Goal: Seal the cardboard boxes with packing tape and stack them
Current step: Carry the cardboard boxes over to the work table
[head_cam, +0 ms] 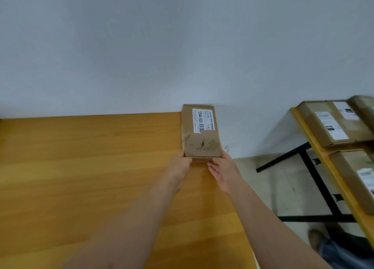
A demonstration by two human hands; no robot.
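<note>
A small brown cardboard box [200, 133] with a white barcode label lies flat at the far right corner of the wooden table [91, 167], against the wall. Its near part shows torn, scuffed patches. My left hand [180, 165] grips the box's near left corner with curled fingers. My right hand [222, 171] touches the near right corner, thumb along the side and fingers fairly straight under the near edge. No tape is in view.
A second yellow-edged table [315, 147] with black legs stands to the right, carrying several labelled cardboard boxes [332, 125]. A strip of floor lies between the tables, with my shoe [315, 238] at the lower right. A grey wall runs behind.
</note>
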